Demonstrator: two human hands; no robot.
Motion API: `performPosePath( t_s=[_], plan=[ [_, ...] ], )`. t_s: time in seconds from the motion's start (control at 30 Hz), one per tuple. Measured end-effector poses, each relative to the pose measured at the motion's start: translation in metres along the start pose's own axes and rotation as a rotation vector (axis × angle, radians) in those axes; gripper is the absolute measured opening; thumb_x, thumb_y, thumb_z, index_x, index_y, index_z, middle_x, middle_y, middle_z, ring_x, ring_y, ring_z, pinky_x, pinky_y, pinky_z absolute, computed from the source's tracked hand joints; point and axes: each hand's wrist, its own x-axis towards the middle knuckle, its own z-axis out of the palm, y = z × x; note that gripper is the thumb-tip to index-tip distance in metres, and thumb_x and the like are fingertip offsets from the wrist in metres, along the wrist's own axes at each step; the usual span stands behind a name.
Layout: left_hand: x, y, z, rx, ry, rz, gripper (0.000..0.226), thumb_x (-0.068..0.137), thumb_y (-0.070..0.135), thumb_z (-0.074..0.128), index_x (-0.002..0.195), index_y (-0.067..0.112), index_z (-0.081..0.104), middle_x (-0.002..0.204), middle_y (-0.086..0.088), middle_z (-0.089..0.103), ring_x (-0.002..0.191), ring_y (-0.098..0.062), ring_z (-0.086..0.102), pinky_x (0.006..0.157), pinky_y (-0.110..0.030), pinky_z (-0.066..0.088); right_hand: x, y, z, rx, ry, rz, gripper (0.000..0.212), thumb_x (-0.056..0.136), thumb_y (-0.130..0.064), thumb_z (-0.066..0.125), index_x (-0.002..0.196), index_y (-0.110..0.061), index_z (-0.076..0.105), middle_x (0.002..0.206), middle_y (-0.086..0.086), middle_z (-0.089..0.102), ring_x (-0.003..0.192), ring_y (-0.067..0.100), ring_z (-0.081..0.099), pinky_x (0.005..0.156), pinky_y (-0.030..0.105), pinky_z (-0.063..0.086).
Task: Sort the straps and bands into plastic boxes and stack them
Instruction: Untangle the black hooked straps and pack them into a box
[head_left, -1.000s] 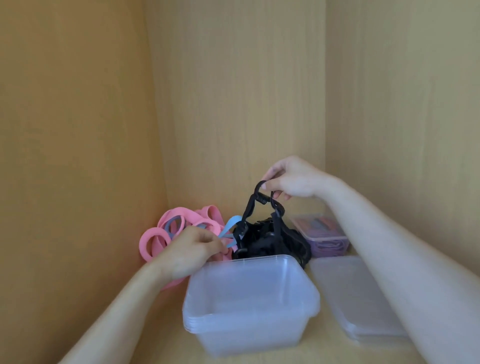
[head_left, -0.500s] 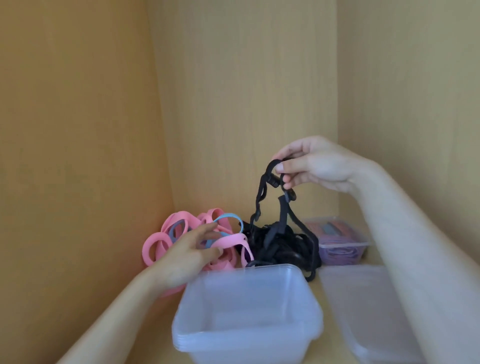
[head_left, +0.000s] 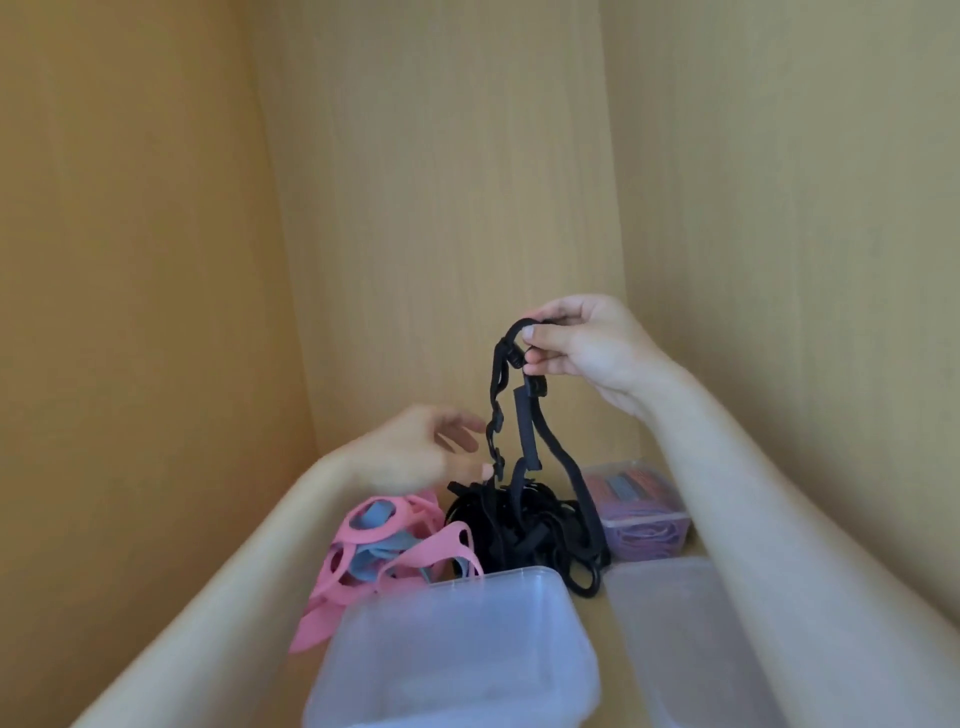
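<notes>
Grip-wise, the right hand pinches the top loop of one black strap. Empty clear box sits nearest me, with the black pile just behind it. That strap hangs near-vertical from the grip, and its tail looks tangled in the pile. The left hand, fingers loose and holding nothing, is just beside the hanging part, so it's closer for freeing it.

Pale wooden back panel joins left side panel and right side panel
</notes>
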Motion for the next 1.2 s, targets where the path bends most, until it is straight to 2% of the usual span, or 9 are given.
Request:
performPosePath(
  t_s=[0.17,0.27,0.57,0.77,0.9,0.97,1.03,1.13,1.2],
  plan=[
    [0.023,-0.006,0.015,-0.177,0.038,0.077,0.017,0.094,0.024,0.071,0.109,0.016,0.069,0.103,-0.001,0.073,0.075,-0.002,0.067,0.065,-0.011,0.049,0.004,0.002,0.002,0.039,0.054,-0.04,0.01,0.091,0.004,0.068,0.098,-0.002,0.066,0.092,0.015,0.067,0.07,0.018,0.068,0.072,0.032,0.063],
    [0.028,-0.018,0.012,-0.29,0.111,0.063,0.013,0.099,0.02,0.062,0.104,0.009,0.065,0.104,-0.011,0.074,0.078,-0.01,0.067,0.068,-0.02,0.054,0.008,0.004,-0.001,0.033,0.107,-0.074,0.01,0.09,0.005,0.068,0.099,-0.001,0.067,0.087,0.011,0.066,0.069,0.016,0.068,0.073,0.031,0.063],
    [0.027,-0.026,-0.01,-0.454,0.411,0.232,0.01,0.101,0.013,0.058,0.094,0.006,0.058,0.08,-0.005,0.063,0.067,-0.02,0.07,0.07,-0.038,0.06,0.016,0.006,0.012,0.106,0.144,-0.131,0.012,0.09,0.008,0.064,0.099,0.0,0.066,0.087,0.009,0.064,0.076,0.02,0.065,0.083,0.034,0.06],
    [0.019,-0.006,-0.025,-0.422,0.552,0.353,0.011,0.096,0.009,0.066,0.088,0.018,0.068,0.088,-0.007,0.064,0.068,-0.019,0.071,0.072,-0.036,0.063,0.007,0.019,0.026,-0.496,-0.121,-0.123,0.046,0.082,-0.04,0.08,0.124,-0.032,0.062,0.112,-0.005,0.064,0.099,0.011,0.062,0.093,0.031,0.049],
    [0.014,0.004,-0.023,-0.392,0.531,0.37,0.014,0.089,0.004,0.074,0.086,0.018,0.073,0.086,-0.006,0.071,0.07,-0.019,0.071,0.077,-0.04,0.063,0.003,0.036,0.052,-0.479,-0.253,-0.149,0.012,0.085,-0.035,0.079,0.085,-0.027,0.069,0.071,-0.016,0.056,0.063,0.004,0.048,0.069,0.027,0.039],
    [0.014,0.003,-0.023,-0.388,0.539,0.334,0.015,0.087,0.004,0.076,0.09,0.018,0.072,0.094,-0.008,0.072,0.076,-0.023,0.072,0.085,-0.045,0.06,0.006,0.04,0.057,-0.5,-0.235,-0.17,0.02,0.088,-0.03,0.076,0.073,-0.02,0.066,0.058,-0.015,0.051,0.055,0.006,0.047,0.063,0.028,0.037],
    [0.014,-0.001,-0.025,-0.405,0.508,0.273,0.02,0.086,0.007,0.078,0.101,0.016,0.069,0.106,-0.013,0.071,0.083,-0.024,0.07,0.091,-0.048,0.058,0.009,0.039,0.057,-0.488,-0.174,-0.184,0.017,0.09,-0.029,0.074,0.075,-0.023,0.069,0.061,-0.017,0.063,0.058,0.002,0.056,0.062,0.03,0.046],
    [0.015,-0.009,-0.022,-0.443,0.367,0.187,0.037,0.083,0.012,0.08,0.117,0.015,0.064,0.104,-0.011,0.071,0.084,-0.018,0.068,0.088,-0.044,0.059,0.012,0.036,0.052,-0.405,-0.065,-0.18,0.006,0.092,-0.028,0.072,0.087,-0.026,0.075,0.088,-0.009,0.077,0.086,0.011,0.071,0.082,0.031,0.056],
    [0.017,-0.015,-0.016,-0.413,0.245,0.142,0.039,0.083,0.013,0.081,0.117,0.016,0.064,0.099,-0.007,0.071,0.085,-0.017,0.069,0.086,-0.039,0.06,0.014,0.035,0.049,-0.352,-0.022,-0.175,0.008,0.093,-0.028,0.071,0.089,-0.025,0.076,0.085,-0.013,0.077,0.079,0.001,0.07,0.072,0.023,0.051]
  ],
)
